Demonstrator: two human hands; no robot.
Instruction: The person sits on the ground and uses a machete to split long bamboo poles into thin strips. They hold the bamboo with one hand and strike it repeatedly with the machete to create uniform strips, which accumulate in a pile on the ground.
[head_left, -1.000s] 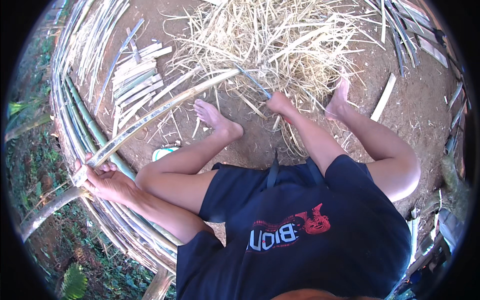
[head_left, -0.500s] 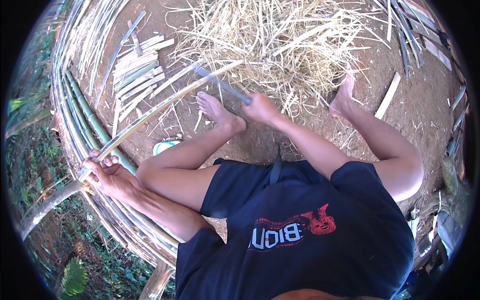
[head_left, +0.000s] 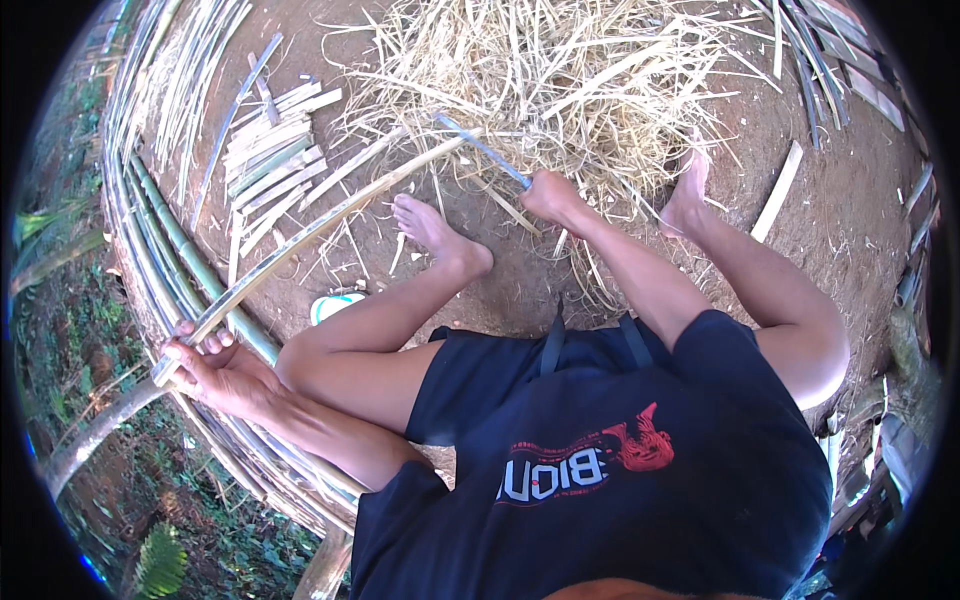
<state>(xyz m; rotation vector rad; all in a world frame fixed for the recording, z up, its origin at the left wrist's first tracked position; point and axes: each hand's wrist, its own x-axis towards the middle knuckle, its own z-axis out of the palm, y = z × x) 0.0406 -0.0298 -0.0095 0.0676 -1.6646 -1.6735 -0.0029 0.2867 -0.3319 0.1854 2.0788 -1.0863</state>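
Observation:
A long, pale bamboo strip slants from the lower left up toward the middle. Its near end is gripped by my left hand, the fingers curled around it beside the pole bundle. My right hand is closed around the handle of a knife; the handle is mostly hidden in the fist. The narrow grey blade points up and left, its middle close to the strip's far end. Whether blade and strip touch, I cannot tell.
A heap of pale shavings lies ahead. Short split bamboo pieces are stacked left of it. Long bamboo poles run along the left edge, beside green plants. A flat slat lies to the right. A white-and-green round object sits by my left leg.
My right hand and the knife have moved right and slightly away along the strip, toward its far end. My left hand, still on the strip, has shifted slightly nearer.

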